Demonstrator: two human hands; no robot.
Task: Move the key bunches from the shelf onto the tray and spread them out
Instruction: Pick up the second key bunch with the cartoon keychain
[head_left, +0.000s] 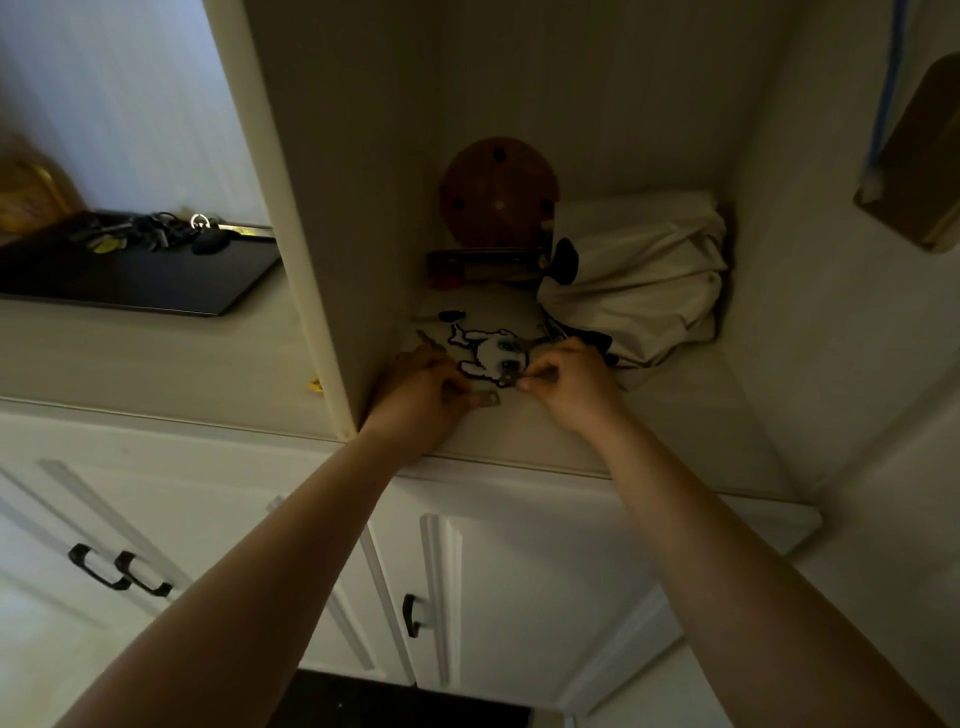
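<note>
Pick-up step: left hand (423, 387) and right hand (569, 384) pinch keys (491, 399) beside a dog tag (493, 356) on the shelf (675, 415); next, lift and carry to the tray (130, 280).

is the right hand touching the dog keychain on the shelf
Touching. The head view shows the right hand with its fingertips pinched on metal at the lower edge of the dog keychain, no gap between them.

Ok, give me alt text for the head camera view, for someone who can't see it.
Both hands, left hand and right hand, pinch keys beside a dog-shaped keychain on a cream shelf. To the left, a dark tray already holds a key bunch.
</note>
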